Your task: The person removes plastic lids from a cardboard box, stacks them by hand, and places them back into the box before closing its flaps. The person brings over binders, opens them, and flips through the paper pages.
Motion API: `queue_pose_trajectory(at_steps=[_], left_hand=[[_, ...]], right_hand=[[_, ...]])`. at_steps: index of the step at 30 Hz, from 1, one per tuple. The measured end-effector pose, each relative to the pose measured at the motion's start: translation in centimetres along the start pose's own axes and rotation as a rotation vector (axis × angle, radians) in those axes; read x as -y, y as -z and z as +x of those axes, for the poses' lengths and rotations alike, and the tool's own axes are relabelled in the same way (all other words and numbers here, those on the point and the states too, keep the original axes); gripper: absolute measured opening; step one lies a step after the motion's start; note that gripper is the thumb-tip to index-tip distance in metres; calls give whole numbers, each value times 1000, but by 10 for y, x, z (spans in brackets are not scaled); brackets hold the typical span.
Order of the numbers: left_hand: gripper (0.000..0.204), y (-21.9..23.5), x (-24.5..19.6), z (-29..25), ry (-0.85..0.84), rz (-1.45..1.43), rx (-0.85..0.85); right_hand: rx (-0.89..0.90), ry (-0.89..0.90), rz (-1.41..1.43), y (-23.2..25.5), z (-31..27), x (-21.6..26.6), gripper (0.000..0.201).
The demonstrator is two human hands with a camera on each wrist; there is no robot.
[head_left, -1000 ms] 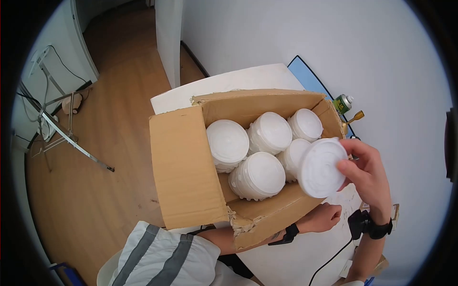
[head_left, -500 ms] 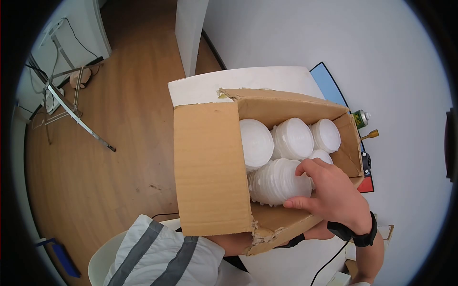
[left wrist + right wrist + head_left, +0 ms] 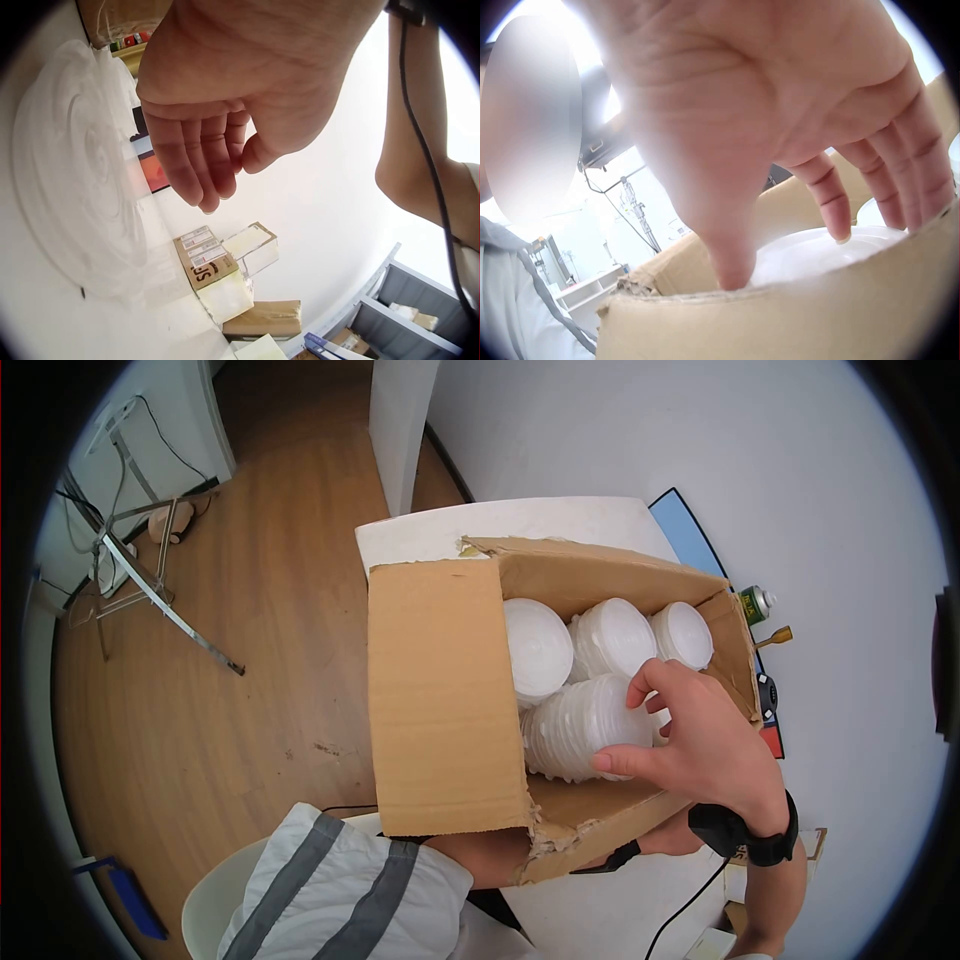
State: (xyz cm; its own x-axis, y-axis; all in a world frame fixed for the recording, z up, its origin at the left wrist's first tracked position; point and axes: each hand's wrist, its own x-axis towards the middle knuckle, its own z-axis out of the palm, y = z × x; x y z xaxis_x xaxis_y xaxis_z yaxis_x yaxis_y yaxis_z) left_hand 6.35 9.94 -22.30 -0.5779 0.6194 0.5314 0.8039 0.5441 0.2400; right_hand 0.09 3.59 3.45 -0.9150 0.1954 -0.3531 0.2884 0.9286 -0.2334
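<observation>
A cardboard box (image 3: 440, 700) holds several stacks of round white lids or shallow containers. My right hand (image 3: 710, 750) is over the tilted near stack (image 3: 570, 730), thumb and index finger spread at its top piece. In the right wrist view this hand (image 3: 780, 97) has its fingertips at the white top (image 3: 802, 253); firm contact cannot be told. My left hand (image 3: 675, 834) is partly hidden behind the box wall. The left wrist view shows that hand (image 3: 232, 90) empty with loosely bent fingers, beside a round ridged white piece (image 3: 94, 169).
The box stands on a white table (image 3: 610, 905) against a wall. Past its right end are a green can (image 3: 754, 605), a brass-coloured object (image 3: 776, 638) and a blue sheet. Small cartons (image 3: 214, 274) stand near my left hand. A black cable crosses the table.
My right hand has moved left and down from beside the box with a white piece, onto the near stack; it no longer holds that piece apart. The box appears farther right.
</observation>
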Motion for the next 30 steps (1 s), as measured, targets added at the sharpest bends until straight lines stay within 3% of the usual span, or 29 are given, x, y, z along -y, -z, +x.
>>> queue_pose_trajectory(at_steps=[7,9,12,13,17,19,20,21,23,26,28,30], left_hand=[[28,18,59,15,93,-117,160],[29,25,76,17,120,-152,205],[30,32,48,10,-2,-289,318],[31,35,26,7,-71,-353,360],[33,48,-33,-5,-302,-536,515],[34,57,-40,-1,-360,-574,568],[44,51,-40,-1,-320,-715,686],[44,50,-38,-5,-339,-716,682],[47,50,-37,-16,-267,-704,513],[46,65,-32,-7,-310,-679,628],[44,69,-34,-4,-377,-628,668],[35,61,-36,-8,-484,-662,381]], right_hand=[[-62,42,-230,-24,15,5,59],[-173,115,-259,-29,14,-1,59],[-168,95,-291,-22,9,0,60],[-246,148,-230,-16,5,-9,60],[-592,-9,225,37,-66,-38,36],[-823,-136,375,34,-109,-79,35],[-851,-247,361,25,-129,-105,34],[-870,-355,350,11,-146,-131,33],[-681,-620,178,-30,-171,-183,35],[-463,-696,60,-106,-185,-251,42],[-442,-647,119,-140,-191,-254,46],[-473,-663,372,-163,-190,-233,48]])
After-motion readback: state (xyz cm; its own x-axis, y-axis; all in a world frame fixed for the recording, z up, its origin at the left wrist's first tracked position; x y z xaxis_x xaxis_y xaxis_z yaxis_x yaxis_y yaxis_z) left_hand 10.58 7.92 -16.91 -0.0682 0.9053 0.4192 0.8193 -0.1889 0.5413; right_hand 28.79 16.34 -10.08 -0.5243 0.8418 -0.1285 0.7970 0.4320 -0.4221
